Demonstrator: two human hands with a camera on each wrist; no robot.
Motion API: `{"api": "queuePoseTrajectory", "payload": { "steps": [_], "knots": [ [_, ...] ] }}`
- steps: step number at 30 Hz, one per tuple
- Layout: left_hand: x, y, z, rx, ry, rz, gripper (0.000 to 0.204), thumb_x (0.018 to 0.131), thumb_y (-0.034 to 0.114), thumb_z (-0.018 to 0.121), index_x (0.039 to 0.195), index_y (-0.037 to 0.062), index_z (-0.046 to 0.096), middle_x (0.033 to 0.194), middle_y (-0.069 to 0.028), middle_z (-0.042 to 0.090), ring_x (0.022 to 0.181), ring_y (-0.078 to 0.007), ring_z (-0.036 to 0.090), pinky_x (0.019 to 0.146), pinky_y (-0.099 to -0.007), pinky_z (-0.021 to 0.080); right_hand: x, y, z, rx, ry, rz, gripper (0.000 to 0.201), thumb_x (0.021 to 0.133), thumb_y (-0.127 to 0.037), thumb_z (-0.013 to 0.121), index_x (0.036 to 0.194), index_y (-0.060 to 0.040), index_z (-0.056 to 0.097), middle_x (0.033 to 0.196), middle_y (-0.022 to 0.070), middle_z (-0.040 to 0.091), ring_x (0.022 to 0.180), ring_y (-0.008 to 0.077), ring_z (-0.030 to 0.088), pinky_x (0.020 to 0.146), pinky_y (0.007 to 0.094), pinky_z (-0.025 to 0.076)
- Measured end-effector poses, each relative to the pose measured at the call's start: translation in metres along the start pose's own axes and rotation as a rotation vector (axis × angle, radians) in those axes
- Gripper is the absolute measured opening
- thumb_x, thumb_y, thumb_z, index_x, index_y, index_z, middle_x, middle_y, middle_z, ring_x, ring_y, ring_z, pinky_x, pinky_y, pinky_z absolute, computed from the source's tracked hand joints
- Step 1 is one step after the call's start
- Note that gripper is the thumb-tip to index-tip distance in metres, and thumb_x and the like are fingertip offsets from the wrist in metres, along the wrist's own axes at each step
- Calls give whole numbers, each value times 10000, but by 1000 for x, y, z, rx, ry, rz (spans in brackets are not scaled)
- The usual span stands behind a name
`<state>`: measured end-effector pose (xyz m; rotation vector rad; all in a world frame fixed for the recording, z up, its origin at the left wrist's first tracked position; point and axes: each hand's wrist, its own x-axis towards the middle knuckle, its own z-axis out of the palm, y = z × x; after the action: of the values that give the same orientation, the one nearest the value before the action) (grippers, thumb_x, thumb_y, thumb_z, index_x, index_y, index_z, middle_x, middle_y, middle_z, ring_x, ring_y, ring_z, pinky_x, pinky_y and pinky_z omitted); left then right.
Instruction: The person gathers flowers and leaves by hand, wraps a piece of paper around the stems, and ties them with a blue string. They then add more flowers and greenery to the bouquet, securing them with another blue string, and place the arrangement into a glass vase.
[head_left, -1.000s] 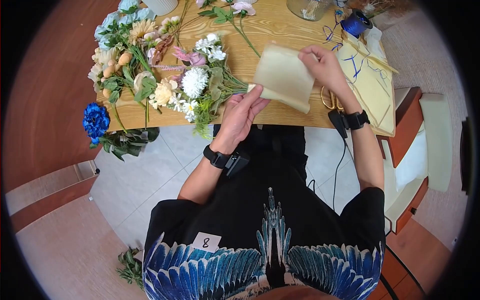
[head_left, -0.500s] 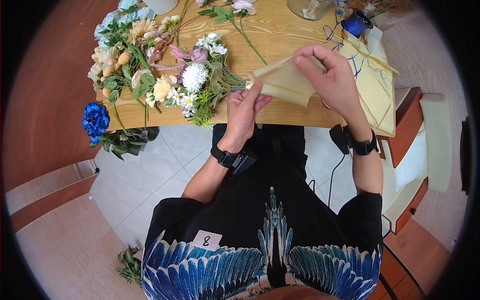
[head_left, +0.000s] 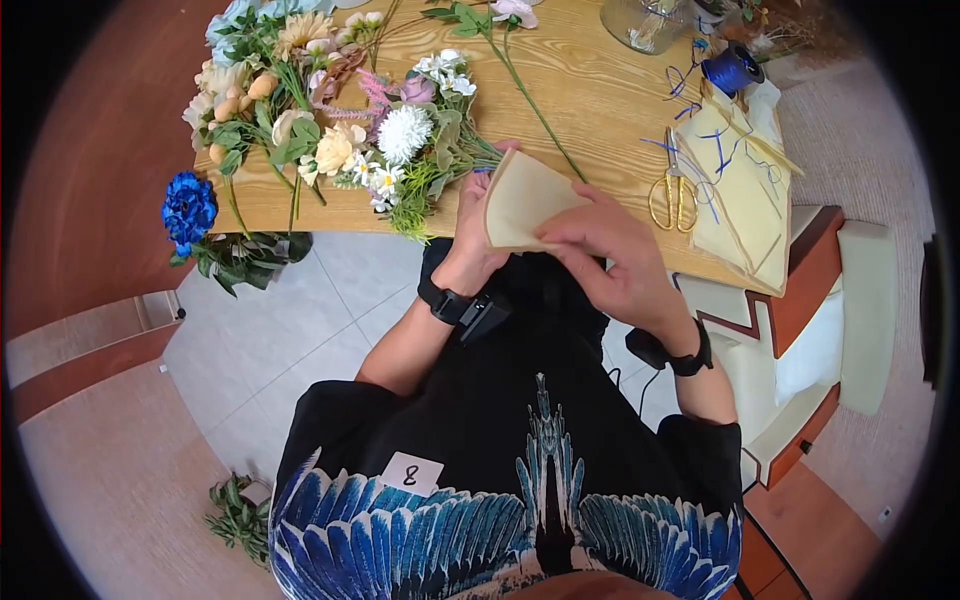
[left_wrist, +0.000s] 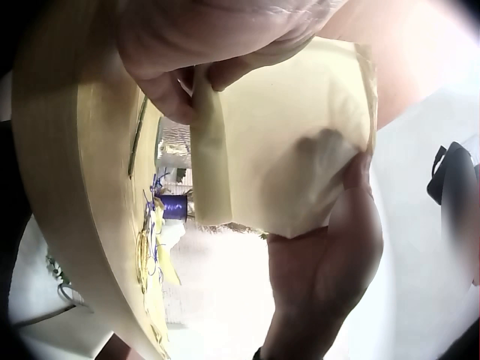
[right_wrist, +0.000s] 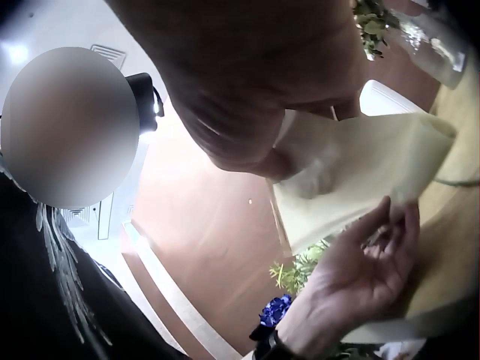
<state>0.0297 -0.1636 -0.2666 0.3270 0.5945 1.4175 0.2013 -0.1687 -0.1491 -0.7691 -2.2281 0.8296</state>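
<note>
A sheet of cream wrapping paper (head_left: 530, 200) is spread between both hands at the table's front edge. My left hand (head_left: 473, 225) is partly behind it; in the right wrist view that left hand (right_wrist: 367, 274) pinches the sheet's edge between thumb and fingers. My right hand (head_left: 615, 260) pinches the near edge; in the left wrist view this right hand (left_wrist: 330, 247) has its thumb on the sheet's face. A mixed bouquet (head_left: 405, 135) with a white pompom flower lies left of the paper. Its stems run towards my left hand, their ends hidden by the paper.
Gold-handled scissors (head_left: 673, 200) lie right of the hands, beside more cream paper sheets (head_left: 740, 200). Behind them are a blue ribbon spool (head_left: 733, 68) and a glass jar (head_left: 645, 25). Loose flowers (head_left: 240, 90) fill the table's left; a blue flower (head_left: 189, 207) hangs over its edge.
My right hand has come down towards my body, bringing the paper's free side with it. The sheet now faces up in front of my left hand. The scissors have come into full view.
</note>
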Motion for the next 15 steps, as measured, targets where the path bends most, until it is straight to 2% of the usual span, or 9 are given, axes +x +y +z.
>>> {"api": "queuePoseTrajectory", "payload": {
  "steps": [1, 2, 3, 4, 7, 10, 12, 13, 15],
  "knots": [
    [0, 4, 2, -8, -34, -33, 333, 1002, 140, 521, 1322, 49, 507, 1138, -79, 654, 999, -182, 665, 860, -331, 565, -5, 4, 4, -1, -3, -1, 111, 840, -29, 680, 948, -56, 679, 883, 65, 694, 848, 255, 668, 971, 444, 465],
    [0, 7, 3, -8, -34, -31, 333, 1002, 140, 521, 1322, 49, 507, 1138, -79, 654, 999, -182, 665, 860, -331, 565, -10, 8, 7, 118, 45, 58, 104, 845, -34, 681, 945, -62, 683, 901, 51, 699, 880, 238, 669, 1033, 474, 406],
    [0, 8, 4, 7, -31, -53, 351, 990, 148, 558, 1323, 56, 498, 1062, -61, 661, 913, -156, 670, 785, -307, 565, -13, 10, 9, 237, 93, 119, 96, 850, -39, 682, 942, -68, 686, 919, 36, 705, 913, 222, 669, 1096, 504, 348],
    [-2, 9, 4, 22, -24, -79, 374, 978, 157, 595, 1324, 62, 488, 986, -43, 668, 827, -131, 674, 711, -284, 566, -15, 11, 11, 239, 91, 122, 96, 850, -39, 682, 942, -68, 686, 919, 36, 705, 913, 222, 669, 1096, 504, 348],
    [-1, 10, 1, -30, -38, -138, 363, 980, 154, 593, 1324, 75, 510, 970, -41, 673, 805, -122, 672, 704, -273, 563, -15, 14, 11, 176, 23, 76, 75, 868, -46, 670, 936, -73, 687, 946, 22, 714, 938, 201, 671, 1095, 492, 353],
    [-1, 10, -8, -13, -76, -146, 326, 975, 147, 601, 1286, 74, 534, 960, -41, 677, 798, -112, 669, 691, -260, 556, -16, 23, -2, 208, -143, 94, 100, 882, -41, 647, 964, -69, 696, 943, 32, 714, 906, 213, 678, 1100, 491, 348],
    [2, 8, -13, 4, -72, -148, 297, 973, 147, 606, 1255, 73, 552, 947, -39, 679, 783, -103, 666, 675, -253, 548, -16, 38, -17, 361, -150, 78, 113, 911, -106, 646, 989, -57, 713, 894, 26, 715, 827, 157, 674, 1003, 401, 448],
    [2, 7, -15, 23, -69, -152, 268, 970, 147, 612, 1223, 71, 570, 934, -37, 682, 768, -95, 663, 660, -246, 539, -7, 44, -19, 359, -151, 77, 113, 911, -106, 646, 989, -57, 713, 894, 26, 715, 827, 157, 674, 1003, 401, 448],
    [4, 4, -9, 40, -25, -160, 245, 970, 158, 617, 1197, 74, 581, 915, -30, 682, 751, -85, 658, 640, -241, 529, 12, 60, -25, 286, 233, 524, 210, 933, -216, 658, 1002, -28, 723, 842, 1, 702, 772, 76, 627, 816, 274, 501]
  ]
}}
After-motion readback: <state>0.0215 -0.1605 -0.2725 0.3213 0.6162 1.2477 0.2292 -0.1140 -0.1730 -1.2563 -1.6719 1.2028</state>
